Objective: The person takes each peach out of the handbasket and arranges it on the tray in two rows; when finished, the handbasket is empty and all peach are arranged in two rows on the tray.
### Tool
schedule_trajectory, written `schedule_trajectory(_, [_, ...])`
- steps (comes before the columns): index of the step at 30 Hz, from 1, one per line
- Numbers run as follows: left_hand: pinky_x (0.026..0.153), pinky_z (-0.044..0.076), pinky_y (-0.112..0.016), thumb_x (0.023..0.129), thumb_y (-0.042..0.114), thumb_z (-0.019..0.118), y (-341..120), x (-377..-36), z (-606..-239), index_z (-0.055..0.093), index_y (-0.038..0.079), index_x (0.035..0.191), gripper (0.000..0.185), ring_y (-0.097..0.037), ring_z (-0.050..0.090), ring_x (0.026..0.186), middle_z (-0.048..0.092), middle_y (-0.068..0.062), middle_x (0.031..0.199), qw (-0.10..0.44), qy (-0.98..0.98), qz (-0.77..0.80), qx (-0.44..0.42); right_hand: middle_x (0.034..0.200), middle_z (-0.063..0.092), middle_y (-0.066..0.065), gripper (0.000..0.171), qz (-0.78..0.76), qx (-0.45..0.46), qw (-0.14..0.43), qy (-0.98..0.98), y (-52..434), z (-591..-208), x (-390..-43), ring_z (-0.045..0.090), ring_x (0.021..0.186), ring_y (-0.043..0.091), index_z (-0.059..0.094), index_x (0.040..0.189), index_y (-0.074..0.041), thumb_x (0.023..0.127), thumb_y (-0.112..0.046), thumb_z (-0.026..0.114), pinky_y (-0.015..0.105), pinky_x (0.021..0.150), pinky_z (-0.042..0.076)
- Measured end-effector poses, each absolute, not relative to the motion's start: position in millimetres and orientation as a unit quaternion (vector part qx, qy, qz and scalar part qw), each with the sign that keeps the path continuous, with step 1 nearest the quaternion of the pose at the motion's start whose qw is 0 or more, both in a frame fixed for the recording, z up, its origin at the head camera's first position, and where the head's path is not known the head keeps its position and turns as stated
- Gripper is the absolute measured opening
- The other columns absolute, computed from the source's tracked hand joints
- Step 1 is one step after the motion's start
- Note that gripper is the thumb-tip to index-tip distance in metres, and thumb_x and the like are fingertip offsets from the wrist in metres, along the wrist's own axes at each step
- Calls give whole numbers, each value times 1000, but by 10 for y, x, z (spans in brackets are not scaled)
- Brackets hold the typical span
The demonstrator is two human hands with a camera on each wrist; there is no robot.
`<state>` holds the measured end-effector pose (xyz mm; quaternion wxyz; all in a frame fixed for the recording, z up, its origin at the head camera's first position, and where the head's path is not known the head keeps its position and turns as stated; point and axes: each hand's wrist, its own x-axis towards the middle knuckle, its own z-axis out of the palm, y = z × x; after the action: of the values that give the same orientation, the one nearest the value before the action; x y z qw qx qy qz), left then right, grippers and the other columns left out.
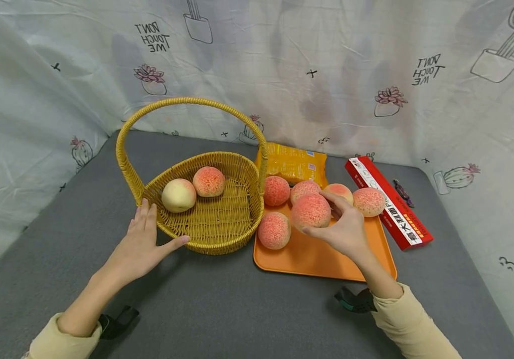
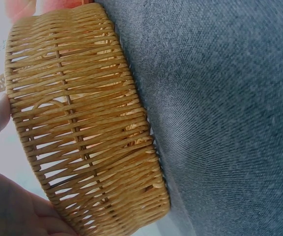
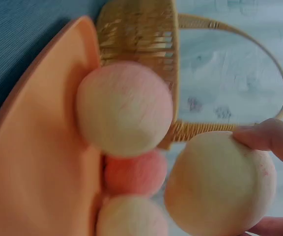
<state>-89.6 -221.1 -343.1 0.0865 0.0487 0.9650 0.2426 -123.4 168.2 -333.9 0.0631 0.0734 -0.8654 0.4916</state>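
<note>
My right hand pinches a pink speckled peach between thumb and fingers, above the orange tray. In the right wrist view, the pale side of this held peach shows. Several other peaches lie on the tray, one near its left edge. Beside the tray stands a yellow wicker basket with a tall handle, holding a pale peach and a pinkish one. My left hand rests on the basket's near left rim, fingers extended and thumb spread along the front.
Behind the tray lies an orange-yellow packet. A long red and white box lies along the tray's right side, with a small dark object beyond it. A printed curtain hangs around the grey table.
</note>
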Motion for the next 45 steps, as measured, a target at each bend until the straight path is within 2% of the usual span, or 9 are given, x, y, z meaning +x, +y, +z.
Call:
schedule_trajectory(10, [113,4,-62,90,67,51,-2224,-883,-3422,-5,-15,148,115,-46,-11,143,-19,-31,153,88,965,243,48,124,60,21,76,428,44,20,-902,1881,-3559,-1156,58,113,36,56,129,4,64,-17,91,48,97,48])
schedule_trajectory(16, [113,4,-62,90,66,51,-2231,-880,-3432,-5,-15,148,115,-45,-11,143,-19,-31,154,87,965,243,48,119,61,21,76,405,97,26,-909,1790,-3742,-1168,60,109,37,59,124,6,59,-11,93,47,92,51])
schedule_trajectory(22, [113,3,-62,90,66,51,-2235,-879,-3443,-6,-14,148,115,-45,-12,143,-20,-30,154,86,965,245,47,114,62,19,74,377,135,49,-915,1736,-3790,-1188,61,104,36,60,121,6,58,-13,94,48,87,53])
schedule_trajectory(28, [113,4,-62,90,67,51,-2233,-880,-3445,-5,-15,148,114,-45,-12,143,-20,-30,154,86,965,244,47,118,61,20,74,354,142,62,-922,1726,-3788,-1268,58,108,35,60,122,5,59,-11,94,49,89,52])
schedule_trajectory(32, [113,4,-62,90,67,51,-2226,-885,-3447,-5,-15,148,115,-45,-12,143,-19,-30,154,85,965,242,48,128,56,23,84,313,164,35,-935,1708,-3692,-1294,53,117,38,54,131,4,60,-18,93,55,96,45])
schedule_trajectory(35, [113,4,-62,90,67,51,-2222,-887,-3447,-5,-15,148,115,-44,-12,143,-19,-30,154,84,965,243,49,130,53,25,85,299,189,31,-935,1665,-3530,-1321,50,120,41,53,133,5,63,-22,93,58,98,42])
schedule_trajectory(41, [114,4,-61,90,67,51,-2221,-891,-3444,-4,-15,148,114,-44,-12,143,-19,-30,154,82,966,241,50,129,58,17,63,338,257,57,-903,1419,-3088,-1368,52,120,34,61,127,3,74,-20,87,52,98,44])
schedule_trajectory(42, [114,4,-61,90,67,51,-2222,-892,-3446,-4,-15,148,114,-44,-12,143,-18,-30,154,81,966,240,50,129,59,15,60,344,269,52,-898,1346,-3018,-1373,57,113,32,62,127,2,76,-20,85,50,95,46])
schedule_trajectory(45, [113,4,-61,90,67,51,-2219,-894,-3440,-4,-15,148,115,-44,-12,143,-18,-31,154,82,966,239,50,130,59,13,55,337,306,21,-890,1081,-2843,-1394,58,112,28,63,127,-1,81,-23,81,46,94,48])
